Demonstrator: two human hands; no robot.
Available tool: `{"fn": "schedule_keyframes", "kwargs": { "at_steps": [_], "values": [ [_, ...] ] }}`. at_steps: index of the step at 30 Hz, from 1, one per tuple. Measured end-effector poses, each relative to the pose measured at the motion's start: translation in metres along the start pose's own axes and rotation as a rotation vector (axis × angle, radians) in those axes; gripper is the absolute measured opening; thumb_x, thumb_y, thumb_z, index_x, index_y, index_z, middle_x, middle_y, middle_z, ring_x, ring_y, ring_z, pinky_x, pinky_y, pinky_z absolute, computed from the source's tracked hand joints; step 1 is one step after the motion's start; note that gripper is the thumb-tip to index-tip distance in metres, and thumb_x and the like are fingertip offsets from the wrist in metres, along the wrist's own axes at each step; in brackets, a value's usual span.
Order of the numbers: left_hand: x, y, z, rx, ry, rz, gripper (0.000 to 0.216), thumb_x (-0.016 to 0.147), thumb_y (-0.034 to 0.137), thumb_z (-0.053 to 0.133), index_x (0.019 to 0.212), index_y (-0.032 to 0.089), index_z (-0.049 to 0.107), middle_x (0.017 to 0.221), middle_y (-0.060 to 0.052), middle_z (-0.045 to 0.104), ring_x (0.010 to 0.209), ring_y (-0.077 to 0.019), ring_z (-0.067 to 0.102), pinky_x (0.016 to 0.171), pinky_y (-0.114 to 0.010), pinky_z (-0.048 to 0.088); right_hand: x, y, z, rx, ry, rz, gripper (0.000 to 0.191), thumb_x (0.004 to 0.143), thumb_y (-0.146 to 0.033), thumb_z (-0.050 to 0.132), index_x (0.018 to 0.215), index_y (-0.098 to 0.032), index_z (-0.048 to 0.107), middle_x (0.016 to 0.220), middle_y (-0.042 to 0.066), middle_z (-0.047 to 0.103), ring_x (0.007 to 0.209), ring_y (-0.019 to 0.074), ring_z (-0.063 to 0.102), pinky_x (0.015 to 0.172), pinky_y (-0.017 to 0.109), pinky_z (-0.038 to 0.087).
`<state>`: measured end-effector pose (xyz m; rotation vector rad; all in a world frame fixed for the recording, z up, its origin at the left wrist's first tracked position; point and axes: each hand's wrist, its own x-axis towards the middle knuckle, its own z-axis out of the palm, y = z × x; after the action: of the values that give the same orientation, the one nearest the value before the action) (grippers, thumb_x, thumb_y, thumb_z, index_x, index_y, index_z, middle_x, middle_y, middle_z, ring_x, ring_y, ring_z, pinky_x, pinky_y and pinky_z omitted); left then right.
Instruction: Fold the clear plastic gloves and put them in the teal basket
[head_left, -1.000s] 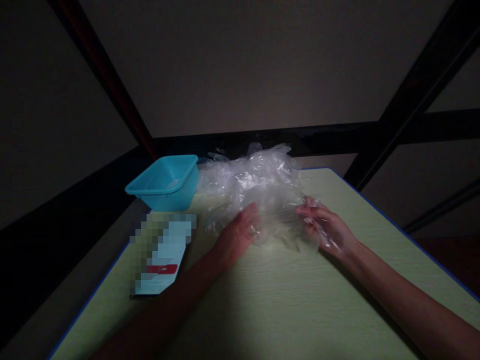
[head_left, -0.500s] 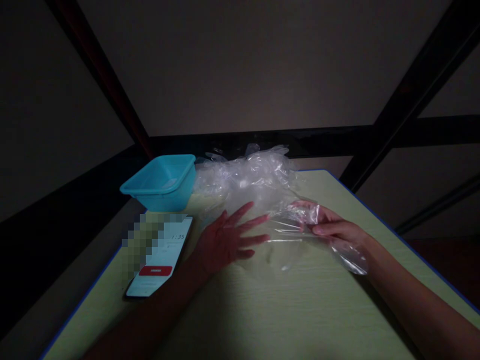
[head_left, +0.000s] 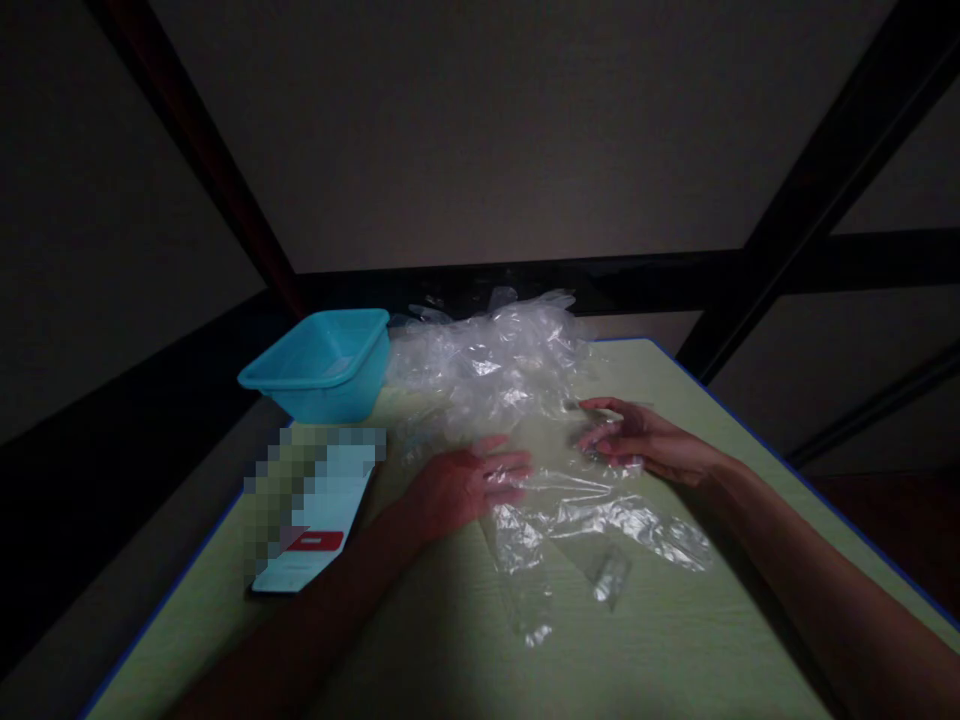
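A clear disposable plastic glove (head_left: 600, 510) lies spread over the table in front of me, its fingers pointing toward me and to the right. My left hand (head_left: 457, 490) is stretched flat at the glove's left side. Thin film overlaps its fingertips; whether they are under or inside the glove I cannot tell. On the other side, the thumb and fingers of my right hand (head_left: 637, 440) pinch the glove's upper right part. Behind both hands rises a crumpled pile of similar clear gloves (head_left: 495, 345), touching the spread one.
A blue plastic basin (head_left: 337, 385) stands at the back left with something pale inside. Nearer me lies a phone (head_left: 330, 510) with a lit screen, partly blurred out. The pale table (head_left: 420, 640) has a blue edge; dark bars and a wall stand behind it.
The glove has dropped flatter, and its fingers now spread toward me. My left hand has moved slightly right, its fingers closer together. My right hand has shifted a little on the film.
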<state>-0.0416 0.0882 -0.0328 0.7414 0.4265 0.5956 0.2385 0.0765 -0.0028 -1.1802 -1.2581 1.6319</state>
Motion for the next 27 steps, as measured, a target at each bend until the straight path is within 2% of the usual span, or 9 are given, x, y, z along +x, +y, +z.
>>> {"fn": "schedule_keyframes", "kwargs": {
  "at_steps": [4,7,10,12,15,19,23,27],
  "values": [
    [0.000,0.003,0.002,0.048,0.062,0.008,0.028,0.081,0.025,0.053,0.106,0.016,0.060,0.114,-0.013,0.064,0.110,-0.0275,0.058,0.102,-0.046,0.033,0.001,0.000,0.002,-0.065,-0.022,0.000,0.060,0.065,-0.016,0.076,0.117,-0.017,0.048,0.084,0.004,0.071,0.050,0.0071,0.056,0.042,0.019,0.041],
    [0.001,0.000,0.008,0.138,0.145,0.035,0.023,0.076,0.026,0.062,0.096,0.017,0.063,0.102,-0.010,0.070,0.102,-0.0259,0.063,0.101,-0.043,0.036,0.001,-0.001,0.004,-0.053,-0.015,-0.035,0.055,0.062,-0.016,0.077,0.111,-0.017,0.052,0.078,0.003,0.071,0.053,0.0091,0.058,0.046,0.021,0.042],
    [0.002,-0.005,0.015,0.219,0.264,0.038,0.020,0.068,0.019,0.067,0.087,0.018,0.065,0.089,-0.008,0.073,0.096,-0.0258,0.066,0.098,-0.042,0.040,0.001,-0.004,0.004,-0.044,0.039,-0.075,0.054,0.059,-0.016,0.079,0.107,-0.018,0.054,0.074,0.002,0.071,0.060,0.0115,0.061,0.052,0.023,0.045],
    [0.003,-0.006,0.017,0.241,0.293,0.036,0.020,0.064,0.013,0.065,0.084,0.018,0.065,0.085,-0.007,0.073,0.094,-0.0261,0.067,0.096,-0.043,0.042,0.000,-0.007,0.004,-0.046,0.083,-0.100,0.053,0.058,-0.017,0.080,0.105,-0.019,0.056,0.074,0.001,0.071,0.062,0.0123,0.062,0.056,0.025,0.046],
    [0.001,-0.005,0.015,0.245,0.251,0.052,0.026,0.061,0.008,0.059,0.084,0.019,0.067,0.085,-0.007,0.073,0.094,-0.0263,0.067,0.096,-0.046,0.041,-0.005,-0.014,0.002,-0.058,0.140,-0.131,0.052,0.058,-0.020,0.080,0.104,-0.020,0.058,0.075,0.002,0.071,0.065,0.0141,0.064,0.061,0.027,0.047],
    [-0.006,0.002,0.006,0.295,0.151,0.056,0.035,0.062,0.006,0.057,0.093,0.019,0.067,0.098,-0.009,0.071,0.103,-0.0271,0.063,0.099,-0.045,0.037,-0.014,-0.021,-0.002,-0.069,0.156,-0.141,0.054,0.057,-0.023,0.081,0.106,-0.022,0.058,0.075,0.002,0.072,0.067,0.0152,0.064,0.062,0.027,0.046],
    [-0.010,0.006,0.003,0.246,0.100,-0.029,0.041,0.061,0.004,0.058,0.100,0.017,0.063,0.103,-0.010,0.069,0.111,-0.0285,0.058,0.100,-0.046,0.035,-0.018,-0.024,-0.005,-0.104,0.156,-0.158,0.058,0.056,-0.026,0.080,0.108,-0.020,0.056,0.076,0.002,0.072,0.065,0.0146,0.063,0.060,0.028,0.046],
    [-0.012,0.003,0.009,0.207,0.037,-0.142,0.050,0.061,0.005,0.060,0.109,0.018,0.057,0.112,-0.010,0.065,0.117,-0.0281,0.053,0.099,-0.045,0.035,-0.012,-0.019,-0.006,-0.199,0.263,-0.214,0.052,0.056,-0.033,0.079,0.101,-0.019,0.055,0.071,0.001,0.070,0.058,0.0133,0.060,0.058,0.028,0.046]
  ]
}}
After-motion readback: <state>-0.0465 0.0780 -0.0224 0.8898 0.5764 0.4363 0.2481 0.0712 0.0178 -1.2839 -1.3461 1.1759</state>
